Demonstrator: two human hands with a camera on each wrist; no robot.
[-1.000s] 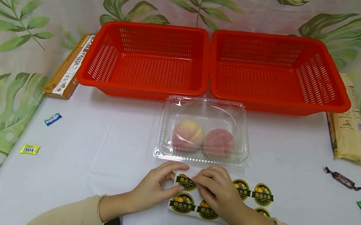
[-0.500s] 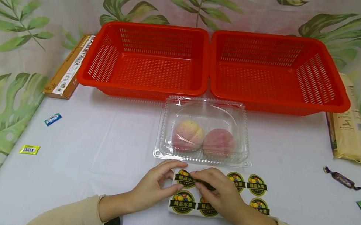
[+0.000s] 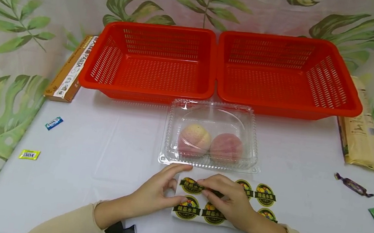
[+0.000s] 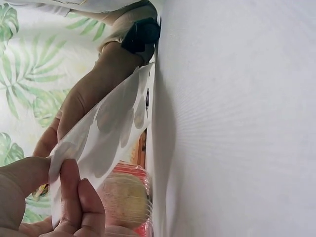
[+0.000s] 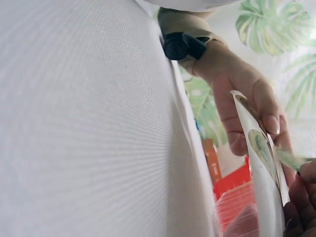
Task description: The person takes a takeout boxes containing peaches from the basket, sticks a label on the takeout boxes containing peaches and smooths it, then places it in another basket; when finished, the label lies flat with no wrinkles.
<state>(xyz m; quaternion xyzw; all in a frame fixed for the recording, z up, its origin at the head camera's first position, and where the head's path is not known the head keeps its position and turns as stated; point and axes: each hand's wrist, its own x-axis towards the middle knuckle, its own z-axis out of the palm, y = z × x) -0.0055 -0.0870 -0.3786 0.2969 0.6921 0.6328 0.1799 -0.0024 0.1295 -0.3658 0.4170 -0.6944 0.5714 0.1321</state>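
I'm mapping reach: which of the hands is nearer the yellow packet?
Left. The left hand holds the left end of the sticker sheet, off to the right of the yellow packet; the right hand is farther across, pinching a sticker.

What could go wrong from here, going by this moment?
The sticker that the right hand pinches could crease or fold onto itself.
The sticker sheet might flex or slip, since the left hand holds it near its left edge.
The clear container sits just beyond the sheet, so a stray move could nudge it.
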